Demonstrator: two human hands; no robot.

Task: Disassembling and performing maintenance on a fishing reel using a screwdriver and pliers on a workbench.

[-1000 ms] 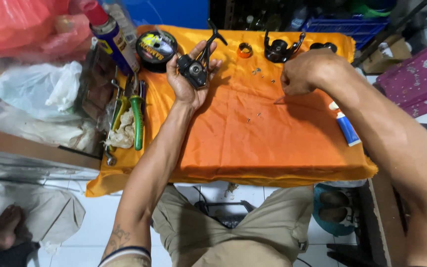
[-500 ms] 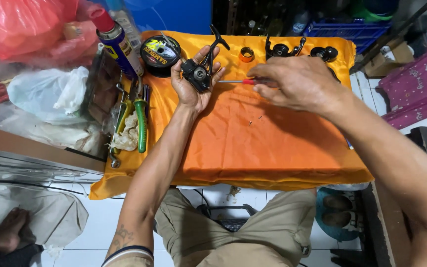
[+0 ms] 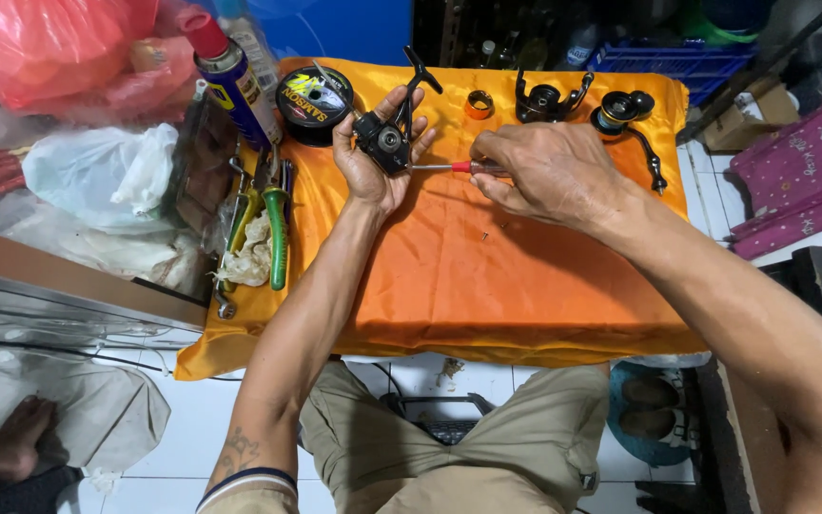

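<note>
Orange cloth [image 3: 487,286] bare toward its near edge, our left hand [image 3: 373,167] fingers clamped on black reel body [image 3: 384,141] at far edge, our right hand [image 3: 544,171] pinching red-handled screwdriver [image 3: 449,167] against it

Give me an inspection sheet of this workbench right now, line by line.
Surface: orange cloth covering the table.
Job's things: black fishing reel body; red-handled screwdriver tip at it.
Clutter: spray can, line spool, green-handled pliers, reel parts, small screw.
Grippers: left hand holds the reel body; right hand holds the screwdriver.
Cables: nothing seen.
Surroundings: plastic bags, tiled floor.
</note>
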